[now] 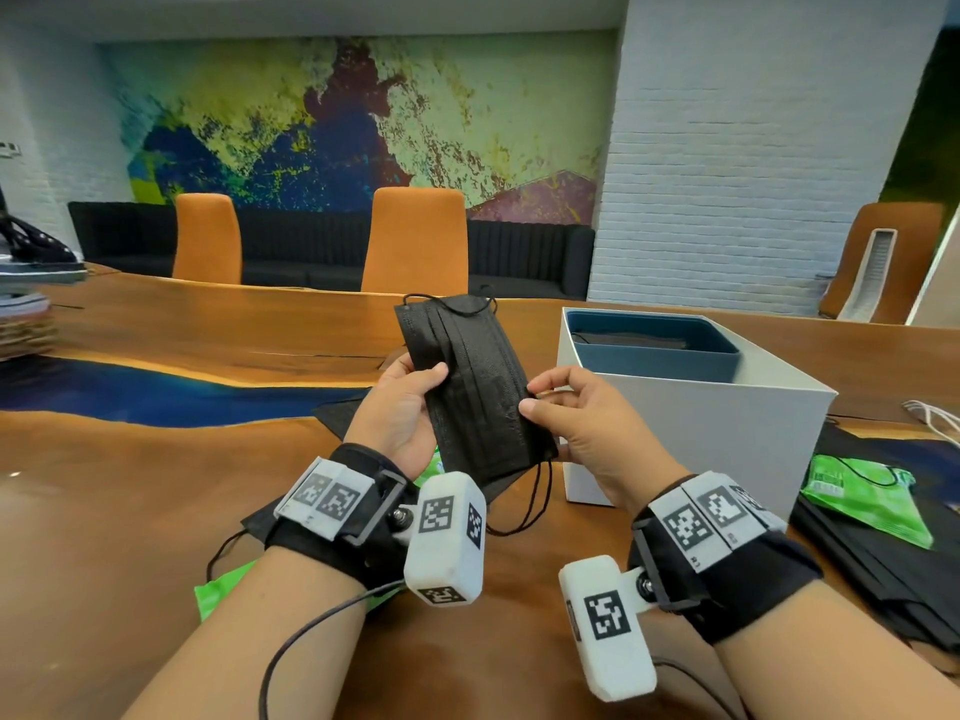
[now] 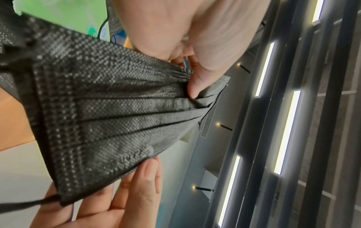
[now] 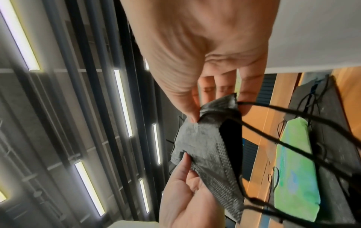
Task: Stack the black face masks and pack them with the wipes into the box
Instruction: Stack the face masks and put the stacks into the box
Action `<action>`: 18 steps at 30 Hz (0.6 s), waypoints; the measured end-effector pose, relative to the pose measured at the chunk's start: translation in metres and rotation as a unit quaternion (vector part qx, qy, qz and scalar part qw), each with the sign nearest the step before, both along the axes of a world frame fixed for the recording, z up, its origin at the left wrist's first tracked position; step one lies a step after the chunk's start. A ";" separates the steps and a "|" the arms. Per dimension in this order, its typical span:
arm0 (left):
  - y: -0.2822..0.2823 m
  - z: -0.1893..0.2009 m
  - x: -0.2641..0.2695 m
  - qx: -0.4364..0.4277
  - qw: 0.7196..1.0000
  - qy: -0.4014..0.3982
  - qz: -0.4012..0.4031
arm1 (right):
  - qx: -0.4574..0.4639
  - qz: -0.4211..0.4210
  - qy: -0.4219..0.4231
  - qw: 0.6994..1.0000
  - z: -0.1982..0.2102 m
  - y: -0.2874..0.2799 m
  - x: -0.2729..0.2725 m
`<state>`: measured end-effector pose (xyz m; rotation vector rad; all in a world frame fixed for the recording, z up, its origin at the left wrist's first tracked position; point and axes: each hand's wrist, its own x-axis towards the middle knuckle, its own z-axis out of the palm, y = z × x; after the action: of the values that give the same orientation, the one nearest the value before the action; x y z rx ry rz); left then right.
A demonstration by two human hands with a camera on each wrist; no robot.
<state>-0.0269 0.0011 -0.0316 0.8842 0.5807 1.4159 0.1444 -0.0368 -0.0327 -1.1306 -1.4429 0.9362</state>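
Observation:
I hold a small stack of black face masks (image 1: 478, 387) upright above the table, ear loops dangling below. My left hand (image 1: 415, 387) grips its left edge, thumb on the front. My right hand (image 1: 540, 400) pinches the right edge between thumb and fingers. In the left wrist view the thumb (image 2: 195, 81) presses the pleated masks (image 2: 117, 115). In the right wrist view my right hand (image 3: 215, 91) pinches the masks' corner (image 3: 205, 143). The white box (image 1: 727, 433) stands just right of my hands, and its blue inner tray (image 1: 654, 356) holds a dark mask. A green wipes packet (image 1: 867, 496) lies on more black masks (image 1: 883, 558) at the right.
A second green packet (image 1: 218, 589) and loose black masks (image 1: 260, 522) lie on the wooden table (image 1: 156, 485) under my left wrist. Orange chairs (image 1: 415, 241) stand behind the far edge. Stacked items (image 1: 26, 314) sit at the far left. White cords (image 1: 935, 418) lie right of the box.

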 end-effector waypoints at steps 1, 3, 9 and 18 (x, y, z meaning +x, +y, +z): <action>-0.001 0.000 0.000 0.002 1.000 0.001 0.000 | -0.007 0.001 0.002 1.000 -0.001 0.001 -0.001; -0.002 0.001 0.001 0.009 1.000 0.001 -0.005 | -0.022 0.009 0.017 1.000 -0.003 0.002 -0.001; -0.006 0.001 0.002 0.045 0.999 0.010 -0.023 | -0.072 0.026 0.066 0.995 -0.003 0.002 0.001; -0.001 0.003 -0.008 0.038 0.999 -0.005 0.018 | -0.076 0.069 -0.044 0.994 0.001 -0.006 -0.001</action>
<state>-0.0346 -0.0001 -0.0281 0.9305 0.5416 1.4817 0.1430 -0.0433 -0.0315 -1.2090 -1.5576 1.1201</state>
